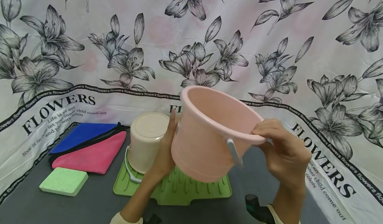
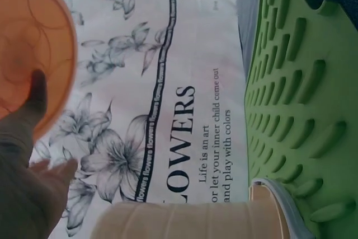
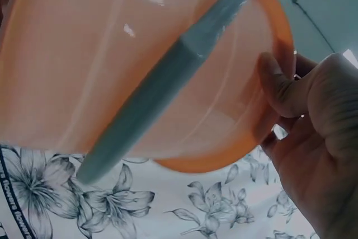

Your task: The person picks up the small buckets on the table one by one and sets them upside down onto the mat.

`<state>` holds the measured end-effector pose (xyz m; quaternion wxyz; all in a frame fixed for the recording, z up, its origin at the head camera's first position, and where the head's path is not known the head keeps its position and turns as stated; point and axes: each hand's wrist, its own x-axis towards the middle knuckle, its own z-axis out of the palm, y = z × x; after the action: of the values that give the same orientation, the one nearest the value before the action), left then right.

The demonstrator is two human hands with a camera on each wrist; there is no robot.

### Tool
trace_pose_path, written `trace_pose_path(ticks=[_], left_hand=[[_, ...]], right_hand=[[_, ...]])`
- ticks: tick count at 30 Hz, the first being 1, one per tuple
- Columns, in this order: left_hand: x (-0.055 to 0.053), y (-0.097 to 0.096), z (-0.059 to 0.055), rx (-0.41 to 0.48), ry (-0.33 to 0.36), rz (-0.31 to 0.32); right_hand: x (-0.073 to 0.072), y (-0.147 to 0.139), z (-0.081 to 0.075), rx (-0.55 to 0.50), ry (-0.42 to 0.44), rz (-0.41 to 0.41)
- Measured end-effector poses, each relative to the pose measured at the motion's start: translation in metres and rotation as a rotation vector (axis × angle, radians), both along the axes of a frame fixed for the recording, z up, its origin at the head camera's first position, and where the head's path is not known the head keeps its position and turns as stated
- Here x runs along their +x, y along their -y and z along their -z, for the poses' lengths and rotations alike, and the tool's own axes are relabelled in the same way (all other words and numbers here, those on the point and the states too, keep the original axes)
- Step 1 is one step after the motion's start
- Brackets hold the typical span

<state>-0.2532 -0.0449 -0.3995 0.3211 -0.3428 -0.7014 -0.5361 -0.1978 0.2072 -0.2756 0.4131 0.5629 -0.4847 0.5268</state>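
Observation:
A pink bucket (image 1: 200, 147) is held tilted in the air, its mouth turned up and to the right. My right hand (image 1: 282, 151) pinches the rim on the right, the thumb on the outer wall in the right wrist view. The grey handle (image 3: 162, 88) hangs down along that wall. My left hand (image 1: 167, 149) supports the bucket's lower left side with fingers extended; in the left wrist view its thumb lies against the round base (image 2: 56, 43). Behind the left hand, a cream bucket (image 1: 146, 144) stands upside down on a green ridged drying mat (image 1: 173, 199).
Left of the mat lie a blue cloth (image 1: 86, 134) and a pink cloth (image 1: 92, 154) with black edging, and a light green sponge (image 1: 63, 181) in front of them. The grey table (image 1: 98, 204) ends against a flower-printed sheet (image 1: 167, 64) at the back.

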Motion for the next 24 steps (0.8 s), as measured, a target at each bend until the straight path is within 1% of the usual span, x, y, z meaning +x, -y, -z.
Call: trace_pose_path(ticks=[1,2,3,4,6,7,9,11,14,16,17,20,22,24], left_hand=[[0.0,0.003,0.001,-0.004,-0.008,0.01],[0.0,0.005,0.001,-0.017,-0.025,0.004],[0.0,0.007,0.002,-0.053,-0.095,-0.084],[0.002,0.007,0.002,-0.054,-0.099,-0.084],[0.004,0.006,0.0,-0.039,-0.126,-0.112],[0.005,0.004,-0.002,-0.019,-0.125,-0.118],[0.007,0.0,-0.004,0.037,-0.125,-0.14],[0.008,-0.002,-0.005,0.096,-0.139,-0.186],[0.01,-0.005,-0.007,0.195,-0.171,-0.225],[0.012,-0.005,-0.009,0.238,-0.212,-0.271],[0.012,-0.005,-0.011,0.253,-0.238,-0.3],[0.015,-0.006,-0.014,0.27,-0.305,-0.422],[0.018,-0.007,-0.016,0.278,-0.336,-0.492],[0.02,-0.008,-0.018,0.294,-0.351,-0.529]], right_hand=[[0.0,0.0,0.001,-0.007,0.014,-0.026],[0.0,-0.001,0.001,-0.008,0.028,-0.045],[0.0,-0.001,0.001,-0.014,0.044,-0.05],[0.0,-0.003,0.001,-0.021,0.059,-0.029],[0.0,-0.005,0.0,-0.041,0.088,0.047],[0.0,-0.006,0.0,-0.053,0.1,0.086],[0.0,-0.006,-0.001,-0.092,0.117,0.178],[0.0,-0.004,0.0,-0.118,0.125,0.299],[0.001,0.002,0.002,-0.107,0.139,0.417],[0.002,0.005,0.004,-0.068,0.137,0.477],[0.002,0.007,0.005,-0.041,0.136,0.482],[0.003,0.008,0.006,0.062,0.129,0.47],[0.005,0.007,0.007,0.181,0.123,0.494],[0.008,0.005,0.007,0.347,0.131,0.532]])
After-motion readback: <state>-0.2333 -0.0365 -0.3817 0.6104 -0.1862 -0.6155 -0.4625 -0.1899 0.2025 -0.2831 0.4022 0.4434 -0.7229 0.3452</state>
